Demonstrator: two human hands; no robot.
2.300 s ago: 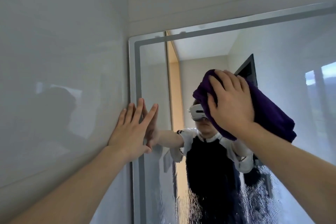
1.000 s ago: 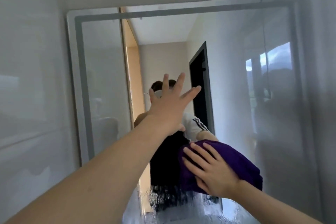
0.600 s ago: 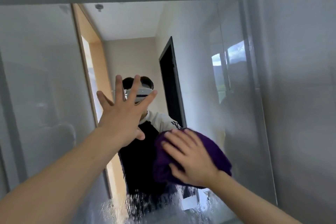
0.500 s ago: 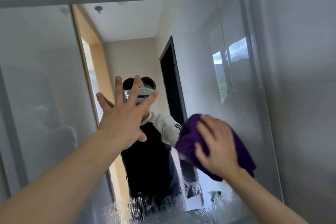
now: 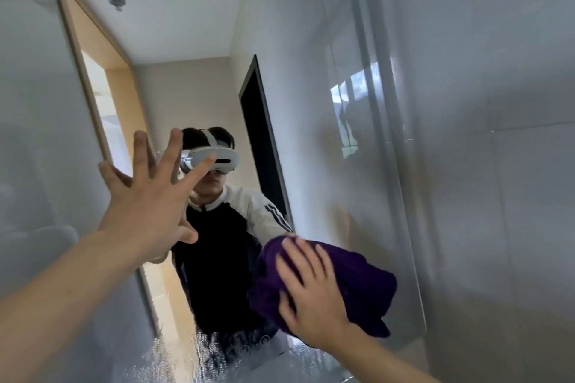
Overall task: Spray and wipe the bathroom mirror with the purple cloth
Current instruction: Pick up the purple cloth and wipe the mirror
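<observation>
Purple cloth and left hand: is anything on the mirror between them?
Head view: nothing sits between the left hand and the purple cloth, only bare mirror glass. Spray droplets lie lower down.

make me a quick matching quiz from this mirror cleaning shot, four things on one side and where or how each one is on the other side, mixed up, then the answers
Column one
1. left hand
2. right hand
3. cloth
4. drops

Column two
a. purple, bunched against the mirror near its right edge
b. fingers spread wide, holding nothing
c. along the bottom of the glass
d. pressing flat on the cloth

Pairs: 1-b, 2-d, 3-a, 4-c
</observation>
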